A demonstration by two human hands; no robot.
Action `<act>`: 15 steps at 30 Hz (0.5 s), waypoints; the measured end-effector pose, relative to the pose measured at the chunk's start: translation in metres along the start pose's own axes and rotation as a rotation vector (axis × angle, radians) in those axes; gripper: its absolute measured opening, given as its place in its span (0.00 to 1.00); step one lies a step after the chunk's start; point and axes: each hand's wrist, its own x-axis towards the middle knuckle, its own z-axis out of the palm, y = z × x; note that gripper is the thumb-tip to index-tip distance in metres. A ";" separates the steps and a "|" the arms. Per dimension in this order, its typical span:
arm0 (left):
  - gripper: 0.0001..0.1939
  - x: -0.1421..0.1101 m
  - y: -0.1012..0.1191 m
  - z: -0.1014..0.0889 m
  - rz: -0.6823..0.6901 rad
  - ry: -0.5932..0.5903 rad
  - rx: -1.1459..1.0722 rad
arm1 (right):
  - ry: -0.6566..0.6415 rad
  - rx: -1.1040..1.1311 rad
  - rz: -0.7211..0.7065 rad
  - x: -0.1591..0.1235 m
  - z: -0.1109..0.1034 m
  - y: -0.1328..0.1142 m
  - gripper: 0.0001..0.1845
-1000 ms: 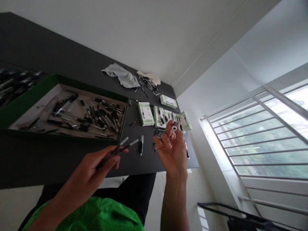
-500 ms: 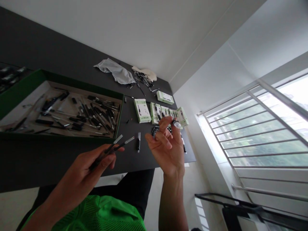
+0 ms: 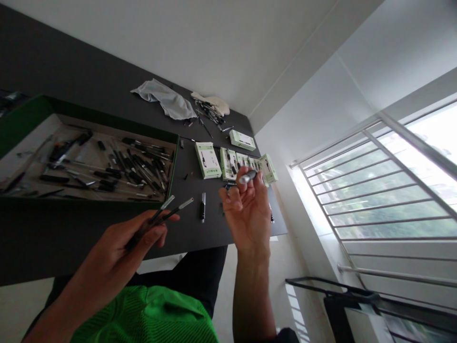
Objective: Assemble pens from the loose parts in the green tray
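My left hand (image 3: pixel 137 240) is closed around two thin dark pen refills (image 3: pixel 174 208) with clear tips, which point up and to the right. Palm up, my right hand (image 3: pixel 248 214) pinches a black-and-clear pen (image 3: pixel 247 176) between thumb and fingers; its pale end faces me. Between my hands, a single black pen (image 3: pixel 203 208) with a clear end lies on the dark table (image 3: pixel 193 238). To the left is a green-rimmed box (image 3: pixel 174 164) full of loose black pens and pen parts (image 3: pixel 143 166).
Green-and-white pen boxes (image 3: pixel 208 161) stand beyond my right hand, some open with pens inside. Farther back lie a grey cloth (image 3: pixel 164 100) and a heap of pens (image 3: pixel 209 113) beside a cream cloth (image 3: pixel 216 102). A barred window (image 3: pixel 385 190) is at the right.
My right hand has turned the pen, so its pale end now points left and toward me instead of right. My left hand still holds the refills. The view has shifted slightly.
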 end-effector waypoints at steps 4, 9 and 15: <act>0.17 -0.002 0.000 -0.013 0.037 0.097 0.014 | 0.003 -0.594 -0.335 0.010 -0.022 0.041 0.06; 0.13 -0.005 0.000 -0.030 0.022 0.217 0.045 | -0.237 -0.936 -0.295 0.032 -0.045 0.088 0.05; 0.14 -0.009 -0.007 -0.032 0.016 0.217 0.043 | -0.260 -1.023 -0.284 0.053 -0.049 0.119 0.09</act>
